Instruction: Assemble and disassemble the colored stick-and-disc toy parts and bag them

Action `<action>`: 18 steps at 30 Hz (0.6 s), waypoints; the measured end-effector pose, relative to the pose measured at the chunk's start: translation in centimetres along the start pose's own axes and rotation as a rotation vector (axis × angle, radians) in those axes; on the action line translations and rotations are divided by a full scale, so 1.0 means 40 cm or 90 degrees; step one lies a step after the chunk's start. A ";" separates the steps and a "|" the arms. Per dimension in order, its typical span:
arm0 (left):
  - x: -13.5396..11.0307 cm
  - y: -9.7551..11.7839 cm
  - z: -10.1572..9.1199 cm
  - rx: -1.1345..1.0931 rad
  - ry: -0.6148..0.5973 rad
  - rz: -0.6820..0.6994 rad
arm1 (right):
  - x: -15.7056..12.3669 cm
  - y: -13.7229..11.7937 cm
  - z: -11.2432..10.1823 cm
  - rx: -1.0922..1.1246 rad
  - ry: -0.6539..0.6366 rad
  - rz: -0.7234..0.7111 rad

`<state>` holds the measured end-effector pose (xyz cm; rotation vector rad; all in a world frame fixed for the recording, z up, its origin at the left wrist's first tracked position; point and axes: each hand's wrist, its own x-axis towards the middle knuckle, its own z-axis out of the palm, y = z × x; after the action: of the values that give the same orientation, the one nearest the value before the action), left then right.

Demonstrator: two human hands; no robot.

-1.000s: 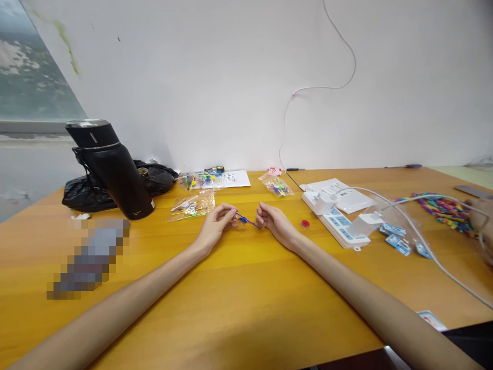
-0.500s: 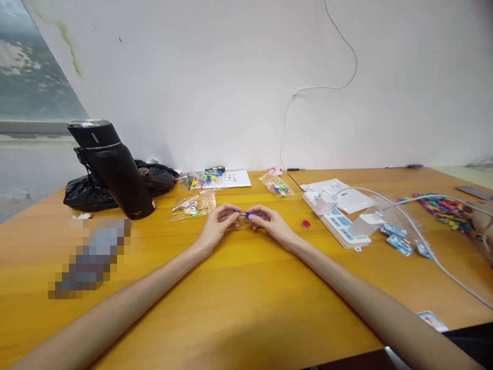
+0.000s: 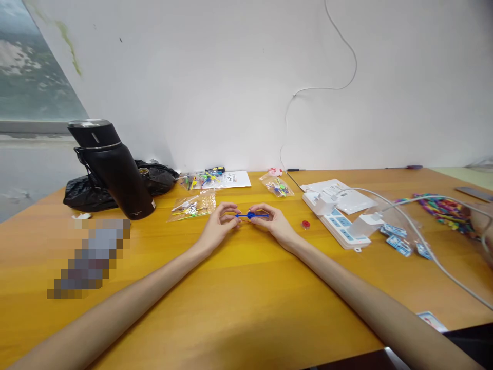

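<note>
Between my two hands is a small blue plastic piece (image 3: pixel 251 215), long and thin with a wider middle, and a thin yellowish strand runs just beneath it. My left hand (image 3: pixel 216 228) pinches its left end between thumb and fingers. At the other end, the thumb and fingers of my right hand (image 3: pixel 278 227) close on the piece near its wider part. Fingertips partly cover both ends. On the table to the right of my right hand lies a small round red item (image 3: pixel 305 224). A clear bag of small parts (image 3: pixel 192 205) lies beyond my left hand.
A black thermos (image 3: pixel 121 174) stands at the left before a black plastic bag (image 3: pixel 84 194). To the right, a white power strip (image 3: pixel 339 229) has chargers and trailing cables. More clear bags (image 3: pixel 277 186) lie near the wall. Another person's hand (image 3: pixel 481 223) shows at the right edge.
My fingers have shifted slightly on the blue piece, and more of its length now shows between them. The other things on the table look the same.
</note>
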<state>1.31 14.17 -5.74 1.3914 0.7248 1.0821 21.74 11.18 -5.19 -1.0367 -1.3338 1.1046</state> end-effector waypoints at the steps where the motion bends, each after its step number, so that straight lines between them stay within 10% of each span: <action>1: 0.000 -0.003 0.000 0.001 0.006 0.003 | 0.000 -0.001 0.000 0.004 0.003 0.011; 9: 0.022 0.035 -0.022 0.114 0.040 0.135 | 0.010 0.018 -0.003 0.085 0.045 0.056; 14: 0.069 0.123 -0.158 0.583 -0.131 0.277 | 0.011 0.020 -0.002 0.109 0.037 0.064; 18: 0.097 0.123 -0.280 0.805 -0.154 0.179 | 0.007 0.008 0.001 0.079 0.026 0.061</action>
<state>-8.22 21.53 -1.31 2.6979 1.1177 0.5757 21.69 11.54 -5.46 -1.0358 -1.1780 1.2157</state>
